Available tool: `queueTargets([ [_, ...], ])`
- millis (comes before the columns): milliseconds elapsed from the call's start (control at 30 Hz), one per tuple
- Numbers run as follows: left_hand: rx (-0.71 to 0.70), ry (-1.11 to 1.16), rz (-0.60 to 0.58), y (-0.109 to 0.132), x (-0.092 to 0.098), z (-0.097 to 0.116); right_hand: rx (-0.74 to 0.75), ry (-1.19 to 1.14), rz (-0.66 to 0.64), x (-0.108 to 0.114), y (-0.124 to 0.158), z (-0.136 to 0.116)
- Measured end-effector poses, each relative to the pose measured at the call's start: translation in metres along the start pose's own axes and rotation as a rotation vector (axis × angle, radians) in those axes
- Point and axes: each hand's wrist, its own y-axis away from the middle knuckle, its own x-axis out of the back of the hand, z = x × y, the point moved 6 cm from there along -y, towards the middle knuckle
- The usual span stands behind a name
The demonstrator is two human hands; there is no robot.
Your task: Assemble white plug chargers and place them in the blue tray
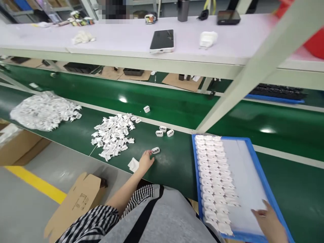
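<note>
Our left hand (146, 161) reaches out over the green tabletop (177, 162). Its fingertips pinch a small white shell (155, 150) that lies on the green. Just beside that hand lies a small white scrap (133, 165). Three more shells (164, 131) sit a bit farther off, and one more (146, 109) sits alone beyond them. A heap of white plug parts (113, 135) lies near, and a bigger bagged pile (43, 111) lies well apart to the left. Our right hand (269, 221) rests open and flat on the blue tray (265, 182). Rows of white parts (212, 179) fill the tray's left side.
</note>
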Motion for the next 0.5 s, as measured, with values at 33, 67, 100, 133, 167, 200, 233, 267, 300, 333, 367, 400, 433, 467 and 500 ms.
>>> queueTargets([
  [33, 0.04, 0.018, 0.002, -0.007, 0.002, -0.009, -0.062, -0.001, 0.129, 0.015, 0.0, -0.009],
  [67, 0.054, 0.04, -0.017, -0.015, 0.001, -0.016, -0.073, -0.029, 0.189, 0.022, 0.001, -0.028],
  [100, 0.043, 0.061, -0.047, -0.022, -0.002, -0.018, -0.033, -0.083, 0.199, 0.021, 0.001, -0.055],
  [133, 0.011, 0.079, -0.082, -0.029, -0.007, -0.018, 0.044, -0.132, 0.166, 0.013, 0.002, -0.091],
  [167, -0.033, 0.094, -0.116, -0.037, -0.011, -0.016, 0.126, -0.16, 0.095, -0.003, 0.002, -0.13],
  [200, -0.081, 0.102, -0.144, -0.043, -0.015, -0.013, 0.211, -0.171, -0.025, -0.026, 0.002, -0.171],
  [233, -0.122, 0.104, -0.167, -0.05, -0.018, -0.01, 0.286, -0.166, -0.159, -0.053, 0.002, -0.211],
  [267, -0.149, 0.101, -0.188, -0.057, -0.019, -0.007, 0.357, -0.143, -0.279, -0.08, 0.002, -0.249],
  [300, -0.163, 0.095, -0.207, -0.064, -0.018, -0.005, 0.401, -0.099, -0.357, -0.105, 0.0, -0.282],
  [333, -0.163, 0.09, -0.223, -0.07, -0.017, -0.004, 0.424, -0.04, -0.4, -0.127, -0.004, -0.31],
  [367, -0.151, 0.088, -0.232, -0.078, -0.013, -0.004, 0.44, 0.025, -0.419, -0.145, -0.009, -0.333],
  [400, -0.133, 0.091, -0.235, -0.085, -0.009, -0.004, 0.432, 0.109, -0.427, -0.16, -0.015, -0.351],
  [433, -0.114, 0.104, -0.236, -0.091, -0.005, -0.004, 0.428, 0.191, -0.429, -0.171, -0.022, -0.365],
  [467, -0.104, 0.126, -0.238, -0.097, -0.002, -0.004, 0.433, 0.264, -0.433, -0.179, -0.028, -0.376],
  [500, -0.109, 0.156, -0.247, -0.103, 0.001, -0.002, 0.456, 0.323, -0.448, -0.185, -0.034, -0.385],
])
